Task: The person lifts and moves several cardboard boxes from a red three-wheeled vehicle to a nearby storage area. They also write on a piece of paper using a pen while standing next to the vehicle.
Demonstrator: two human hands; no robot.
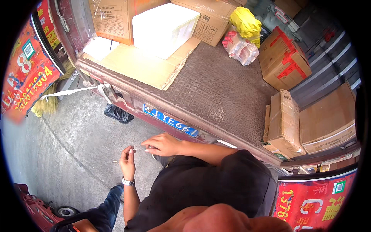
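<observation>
My left hand (pixel 127 161), with a silver watch on the wrist, is raised over the concrete with fingers curled toward the thumb; whatever sits at the fingertips is too small to make out. Just right of it, my right hand (pixel 162 146) hovers with loosely bent, parted fingers, holding nothing visible. Both are below the blue licence plate (pixel 170 120) on the truck's rear edge. On the truck bed (pixel 220 89) lie a flat cardboard sheet (pixel 147 73), a white box (pixel 164 29), brown cartons (pixel 285 58), a yellow bag (pixel 245 25) and a clear plastic-wrapped bundle (pixel 239 48).
More cartons (pixel 324 120) stand at the bed's right. Open red doors (pixel 29 73) flank it, a white strap (pixel 73 91) at the left one. A black bag (pixel 118 114) lies below. Another person's jeans leg (pixel 108 208) and a red wheeled vehicle (pixel 36 210) are at lower left.
</observation>
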